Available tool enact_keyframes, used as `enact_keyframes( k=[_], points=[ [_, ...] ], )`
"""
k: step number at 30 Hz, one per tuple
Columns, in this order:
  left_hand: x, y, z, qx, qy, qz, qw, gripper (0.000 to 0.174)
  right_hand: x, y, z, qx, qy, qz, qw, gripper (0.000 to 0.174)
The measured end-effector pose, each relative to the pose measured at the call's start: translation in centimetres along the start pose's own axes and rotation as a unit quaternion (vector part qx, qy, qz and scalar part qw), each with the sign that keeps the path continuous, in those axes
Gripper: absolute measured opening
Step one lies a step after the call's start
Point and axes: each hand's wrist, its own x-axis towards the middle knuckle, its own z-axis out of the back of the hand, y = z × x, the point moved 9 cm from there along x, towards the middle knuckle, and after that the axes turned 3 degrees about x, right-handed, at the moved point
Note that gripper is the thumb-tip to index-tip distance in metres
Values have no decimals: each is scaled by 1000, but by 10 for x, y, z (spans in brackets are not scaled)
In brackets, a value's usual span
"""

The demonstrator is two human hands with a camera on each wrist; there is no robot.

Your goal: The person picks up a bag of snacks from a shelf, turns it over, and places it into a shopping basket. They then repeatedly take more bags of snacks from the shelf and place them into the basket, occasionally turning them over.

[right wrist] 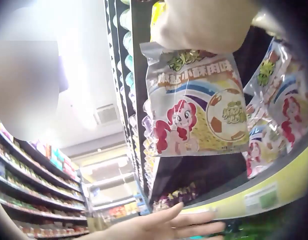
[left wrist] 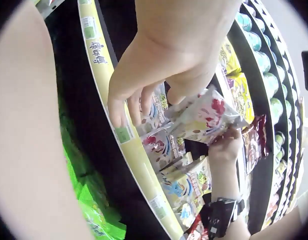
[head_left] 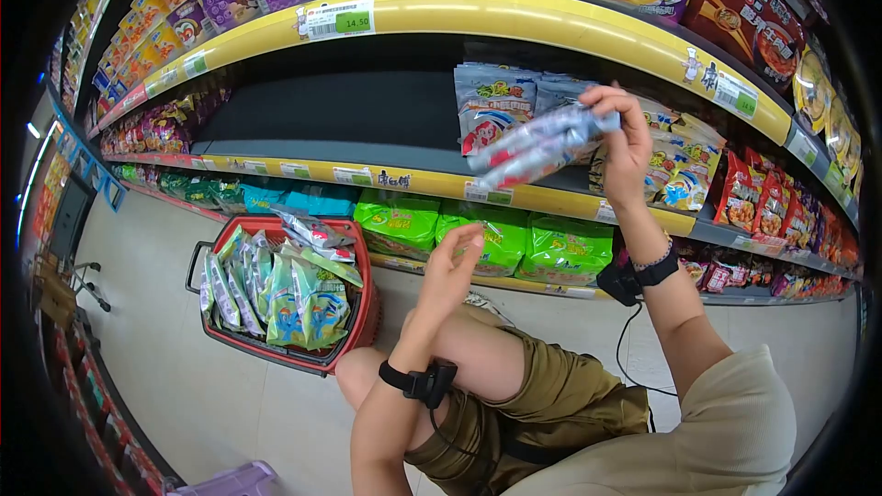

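My right hand point(head_left: 625, 142) grips a silver-grey snack bag point(head_left: 537, 149) by one end, in front of the middle shelf. In the right wrist view the bag point(right wrist: 196, 107) hangs upright, showing a pink cartoon pony and a rainbow. Similar silver bags point(head_left: 496, 96) stand on the shelf just behind it. My left hand point(head_left: 450, 271) is raised, holding nothing, in front of the green noodle packs point(head_left: 478, 237). Its fingers look loosely bent in the left wrist view, where the hand point(left wrist: 164, 55) overlaps the held bag.
A red shopping basket point(head_left: 372, 312) on the floor holds several green bags point(head_left: 308, 298) and a silver one point(head_left: 317, 234). Yellow shelf edges point(head_left: 551, 5) run across above and below the middle shelf. Bent knees point(head_left: 478, 358) are close to the basket. A purple plastic item point(head_left: 234, 479) lies behind.
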Motion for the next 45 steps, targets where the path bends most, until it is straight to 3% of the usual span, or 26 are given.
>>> enact_keyframes(
  k=[1, 2, 3, 5, 6, 8, 9, 10, 12, 13, 14, 15, 16, 18, 19, 24, 26, 27, 28, 30, 45],
  points=[
    [1, 12, -7, -100, 36, 65, 992, 50, -3, -8, -3, 125, 12, -42, 991, 10],
    [-1, 22, -17, -198, 72, 131, 969, 60, -7, -6, -6, 125, 14, -44, 991, 10],
    [-1, 19, -19, -200, 72, 132, 968, 60, -10, -6, -16, 256, 10, -82, 963, 12],
    [-12, 7, -45, -350, 154, 198, 903, 78, -22, -16, -42, 484, 27, -139, 863, 17],
    [-15, 2, -47, -351, 154, 202, 901, 78, -35, -41, -57, 558, 56, -102, 822, 19],
    [-28, -30, -67, -478, 272, 187, 814, 88, -46, -37, -75, 569, 41, -141, 809, 19],
    [-29, -40, -64, -580, 248, 180, 755, 82, -55, -35, -85, 581, 29, -178, 794, 18],
    [-33, -38, -62, -580, 246, 183, 755, 82, -64, -32, -96, 593, 16, -214, 776, 18],
    [-32, -19, -37, -434, 143, 180, 871, 75, -77, -30, -112, 614, -8, -285, 736, 18],
    [-31, -19, -31, -483, 123, 187, 846, 62, -81, -29, -116, 589, 31, -314, 744, 18],
    [-31, -20, -25, -485, 118, 190, 845, 62, -86, -29, -118, 562, 72, -343, 749, 20],
    [-28, -25, -14, -455, 96, 165, 870, 59, -87, -38, -109, 463, 37, -361, 809, 29],
    [-25, -30, -2, -422, 75, 140, 893, 55, -88, -32, -107, 466, 40, -363, 806, 29],
    [-23, -33, 12, -418, 47, 127, 898, 52, -125, -43, -100, 449, -54, -585, 674, 40],
    [-22, -36, 21, -406, 23, 110, 907, 51, -116, -37, -103, 471, 22, -524, 709, 49],
    [-16, -33, 42, -381, -10, 68, 922, 51, -133, -8, -105, 422, 95, -508, 745, 59],
    [-16, -33, 44, -370, -20, 65, 926, 48, -140, 3, -104, 314, 139, -510, 788, 71],
    [-17, -29, 45, -379, -35, 80, 921, 48, -142, 4, -109, 332, 144, -499, 788, 81],
    [-17, -26, 47, -387, -49, 94, 916, 48, -145, 5, -109, 332, 141, -500, 787, 81],
    [-17, -26, 48, -400, -59, 92, 910, 47, -139, 18, -112, 296, 175, -438, 831, 76],
    [-24, -19, 50, -424, -27, 124, 897, 40, -149, 24, -116, 310, 187, -446, 819, 78]
  ],
)
